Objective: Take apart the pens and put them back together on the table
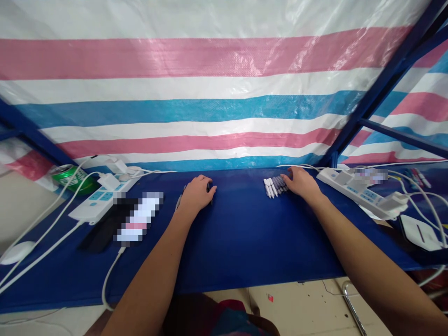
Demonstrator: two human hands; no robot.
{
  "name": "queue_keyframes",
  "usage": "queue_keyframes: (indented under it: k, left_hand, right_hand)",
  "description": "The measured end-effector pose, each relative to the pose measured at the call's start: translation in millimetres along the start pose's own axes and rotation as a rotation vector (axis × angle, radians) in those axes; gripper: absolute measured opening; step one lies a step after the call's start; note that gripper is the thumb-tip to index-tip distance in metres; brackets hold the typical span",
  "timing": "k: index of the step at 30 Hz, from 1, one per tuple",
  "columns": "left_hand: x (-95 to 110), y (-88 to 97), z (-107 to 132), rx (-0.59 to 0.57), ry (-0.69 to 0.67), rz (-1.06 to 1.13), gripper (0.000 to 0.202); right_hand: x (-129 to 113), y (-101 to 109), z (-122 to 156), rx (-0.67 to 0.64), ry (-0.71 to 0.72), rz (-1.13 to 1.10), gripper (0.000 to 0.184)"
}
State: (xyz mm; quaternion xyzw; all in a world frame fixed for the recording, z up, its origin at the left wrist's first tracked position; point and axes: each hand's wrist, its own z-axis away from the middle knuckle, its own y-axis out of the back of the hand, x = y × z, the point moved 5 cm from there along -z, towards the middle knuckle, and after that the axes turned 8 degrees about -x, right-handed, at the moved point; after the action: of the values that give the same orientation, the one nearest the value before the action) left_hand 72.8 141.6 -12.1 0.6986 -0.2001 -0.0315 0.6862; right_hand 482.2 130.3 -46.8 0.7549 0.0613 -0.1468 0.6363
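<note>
A short row of pens (276, 186), white at the left and grey, see-through at the right, lies on the blue tabletop (241, 233). My right hand (300, 181) is at the row's right end, its bent fingers against the last pens. To the left, my left hand (199, 192) curls palm-down over the tabletop. Dark bits (209, 187) show between its thumb and fingers, and a greyish edge pokes out on its left side. What the left hand covers is mostly hidden.
A phone (140, 219) on a cable lies left of my left arm, beside a power strip (101, 200) and green can (75, 179). Another power strip (364, 193) and a white device (420, 232) are at the right. Striped sheeting (210, 107) hangs behind.
</note>
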Motion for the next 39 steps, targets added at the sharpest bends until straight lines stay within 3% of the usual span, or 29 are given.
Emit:
queue_keyframes:
  k: [3,8,11,14,18,24,27,35,39]
  left_hand:
    - [-2,6.1,1,0.027,0.031,-0.008,0.043]
    - [-31,26.3,2,0.104,0.175,-0.090,0.048]
    - [-60,32.5,4,0.062,0.293,-0.114,0.057]
    - [-86,30.4,7,-0.075,0.395,-0.091,0.063]
    - [-103,32.1,12,-0.177,0.444,-0.064,0.056]
    - [-107,34.0,15,-0.298,0.439,-0.024,0.063]
    - [-105,31.4,15,-0.318,0.408,-0.005,0.056]
    - [-104,35.6,15,-0.260,0.407,-0.012,0.049]
    - [-97,47.2,13,-0.200,0.380,0.002,0.034]
  right_hand:
    - [-20,4,3,0.002,0.201,-0.076,0.053]
    - [-56,0,20,-0.221,0.507,-0.188,0.075]
    - [-63,-3,27,-0.304,0.548,-0.200,0.083]
    - [-61,-4,28,-0.340,0.528,-0.223,0.081]
    - [-61,-3,29,-0.352,0.544,-0.219,0.085]
    - [-65,0,32,-0.364,0.582,-0.205,0.085]
    - [-70,1,33,-0.355,0.594,-0.184,0.079]
    - [-86,-2,41,-0.344,0.641,-0.128,0.063]
    - [-90,3,41,-0.235,0.650,-0.165,0.063]
